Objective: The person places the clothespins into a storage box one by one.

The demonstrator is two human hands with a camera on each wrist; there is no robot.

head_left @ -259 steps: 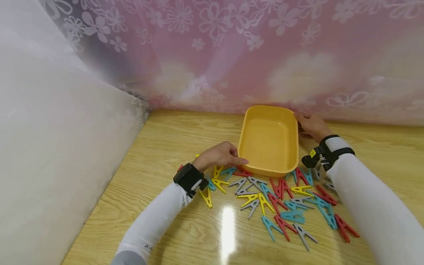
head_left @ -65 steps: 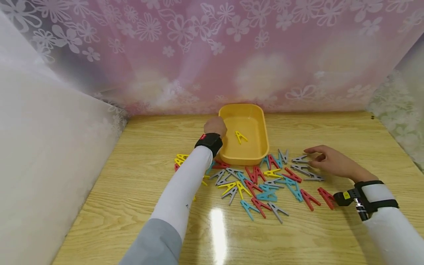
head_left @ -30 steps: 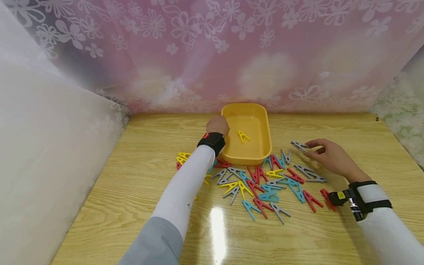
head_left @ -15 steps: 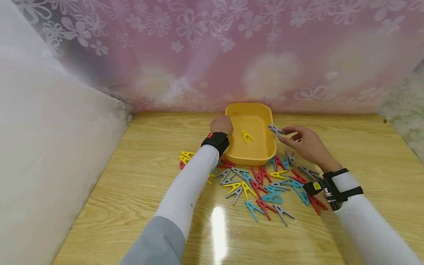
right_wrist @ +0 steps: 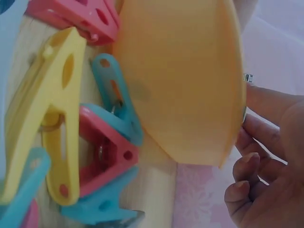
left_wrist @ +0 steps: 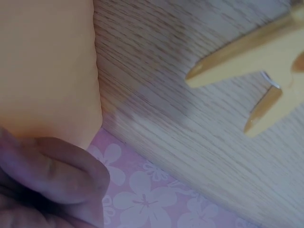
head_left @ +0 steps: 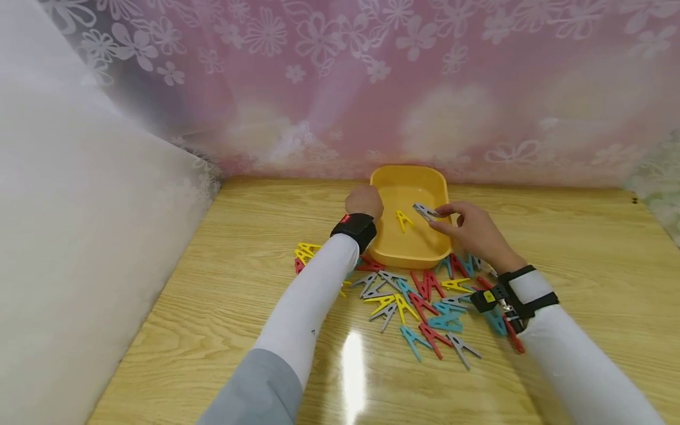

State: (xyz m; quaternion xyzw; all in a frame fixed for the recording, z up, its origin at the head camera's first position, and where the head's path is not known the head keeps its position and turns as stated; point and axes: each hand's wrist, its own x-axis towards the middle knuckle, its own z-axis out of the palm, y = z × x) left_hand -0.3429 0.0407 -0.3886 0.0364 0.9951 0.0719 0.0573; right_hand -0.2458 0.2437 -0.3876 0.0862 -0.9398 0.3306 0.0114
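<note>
A yellow plastic basin stands on the table against the curtain. My left hand is at its left rim, fingers curled against the wall, and grips the edge; the head view hides the fingertips, but the left wrist view shows the bent fingers beside the wall. Over the basin's right side, my right hand pinches a grey clothespin between thumb and fingers. A yellow clothespin lies on the basin floor. In the right wrist view the basin wall mostly hides the held clothespin.
Several red, blue, yellow and grey clothespins lie scattered in front of the basin. Further yellow ones lie beside the left forearm. A flowered pink curtain hangs behind the wooden table; a white sheet borders the left.
My right hand picked up a grey clothespin from the right of the pile and carried it left over the basin's rim. The left hand stays at the left rim. The view shifted slightly.
</note>
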